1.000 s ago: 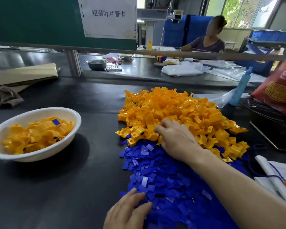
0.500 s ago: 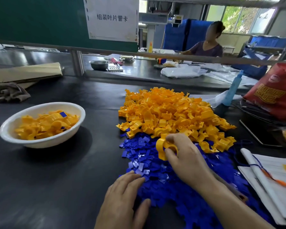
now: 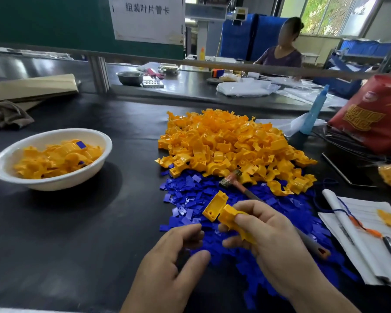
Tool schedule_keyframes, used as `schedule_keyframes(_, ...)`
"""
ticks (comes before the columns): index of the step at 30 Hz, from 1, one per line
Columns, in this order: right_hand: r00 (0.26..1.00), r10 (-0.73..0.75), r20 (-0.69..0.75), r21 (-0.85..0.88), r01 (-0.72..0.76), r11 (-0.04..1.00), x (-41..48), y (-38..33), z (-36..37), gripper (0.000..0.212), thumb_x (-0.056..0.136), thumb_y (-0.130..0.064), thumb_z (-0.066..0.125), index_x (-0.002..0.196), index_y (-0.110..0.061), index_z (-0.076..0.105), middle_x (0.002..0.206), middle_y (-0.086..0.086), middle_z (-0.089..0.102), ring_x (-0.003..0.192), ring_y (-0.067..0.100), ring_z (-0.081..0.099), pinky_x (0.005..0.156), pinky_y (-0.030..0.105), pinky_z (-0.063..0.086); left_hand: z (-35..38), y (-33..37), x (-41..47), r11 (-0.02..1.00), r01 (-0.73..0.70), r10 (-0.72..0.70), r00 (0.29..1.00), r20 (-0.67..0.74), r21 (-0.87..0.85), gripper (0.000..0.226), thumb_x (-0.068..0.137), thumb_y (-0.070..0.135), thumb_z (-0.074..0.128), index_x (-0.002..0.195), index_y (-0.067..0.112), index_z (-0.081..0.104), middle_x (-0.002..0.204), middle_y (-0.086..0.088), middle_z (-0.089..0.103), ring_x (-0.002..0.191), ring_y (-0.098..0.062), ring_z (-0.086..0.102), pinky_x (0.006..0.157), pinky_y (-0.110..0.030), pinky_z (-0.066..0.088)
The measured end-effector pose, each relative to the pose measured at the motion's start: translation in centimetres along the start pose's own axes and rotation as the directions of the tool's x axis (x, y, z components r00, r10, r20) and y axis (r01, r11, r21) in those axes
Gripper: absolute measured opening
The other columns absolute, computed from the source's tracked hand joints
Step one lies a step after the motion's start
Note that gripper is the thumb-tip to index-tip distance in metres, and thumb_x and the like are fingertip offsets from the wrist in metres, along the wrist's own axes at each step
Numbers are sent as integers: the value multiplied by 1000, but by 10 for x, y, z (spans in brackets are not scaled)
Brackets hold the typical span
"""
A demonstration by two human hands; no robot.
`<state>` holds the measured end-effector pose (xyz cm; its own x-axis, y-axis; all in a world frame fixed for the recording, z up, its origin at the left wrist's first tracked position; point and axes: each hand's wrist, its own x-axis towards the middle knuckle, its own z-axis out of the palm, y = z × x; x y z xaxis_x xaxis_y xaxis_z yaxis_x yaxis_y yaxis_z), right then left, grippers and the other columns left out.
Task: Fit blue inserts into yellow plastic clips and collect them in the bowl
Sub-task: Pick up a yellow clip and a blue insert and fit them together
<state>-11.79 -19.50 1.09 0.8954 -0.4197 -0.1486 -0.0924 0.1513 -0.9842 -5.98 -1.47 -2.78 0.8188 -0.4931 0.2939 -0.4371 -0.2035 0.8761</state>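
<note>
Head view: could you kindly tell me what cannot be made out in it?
All in the head view:
- Left hand: whether it pinches anything; its curled fingers hide the gap.
- Clip: its rear half, covered by the right hand.
- Mallet: mid-handle, under the right hand.
- Bowl: lower contents, buried under the top layer.
- Red bag: cut off by the right edge.

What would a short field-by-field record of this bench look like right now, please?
Right hand: grips one yellow clip
Left hand: loosely curled at the blue inserts, holding nothing visible
Bowl: left of the piles, part-filled with clips
Clip heap: beyond the blue inserts, touching them
Hammer: lies across both piles, handle passing behind the right hand
</note>
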Motion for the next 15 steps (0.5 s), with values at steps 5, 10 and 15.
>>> schedule_keyframes(5,958,216,188,277,-263,924,-22,7,23,30,72,-17,63,97,-1,69,83,20,69,64,27,67,45,35,54,0,14,-1,959,138,-112,987,116,-248,45,67,54,66,112,48,61,106,14,71,96,-4,68,82,-21,51)
schedule_keyframes(10,868,317,382,244,-426,871,-31,3,35,31,75,-29,60,84,-2,73,64,16,60,45,22,58,31,22,43,-8,19,-2,783,330,-175,931,321,-528,47,67,39,72,113,30,68,83,-18,67,74,-23,65,67,-27,53)
schedule_keyframes(15,713,405,572,186,-593,783,-41,7,41,34,56,-33,79,65,-3,66,49,11,52,36,16,47,35,21,34,-12,16,-1,584,525,-215,835,506,-618,52,64,38,67,109,13,72,106,-18,72,99,-38,67,85,-46,54)
